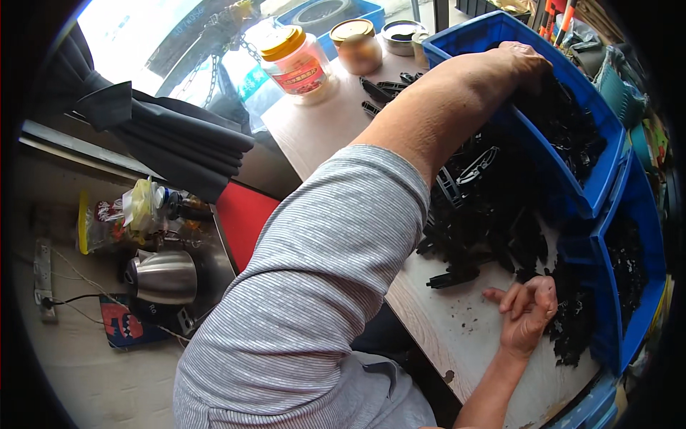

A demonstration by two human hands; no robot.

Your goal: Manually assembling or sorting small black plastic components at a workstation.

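Observation:
My left arm, in a grey striped sleeve, stretches across the table to the upper blue bin (589, 193). My left hand (527, 63) is at that bin, over dark plastic pieces (568, 132); its fingers are hidden, so any hold is out of sight. Lower down, my right hand (527, 314) rests palm up by the table's near side, its fingers loosely bent and apart with nothing visible in them. Just beyond it lies a heap of black plastic parts (493, 229), some long and slotted. Small black pieces (572, 322) lie beside the right hand.
A second blue bin (654, 286) with black pieces adjoins the first. Toward the back of the table (314, 132) stand a yellow-lidded plastic jar (296, 68), a brownish jar (357, 53) and a round tin (400, 39). At left are a steel kettle (166, 277) and a dark curtain (164, 136).

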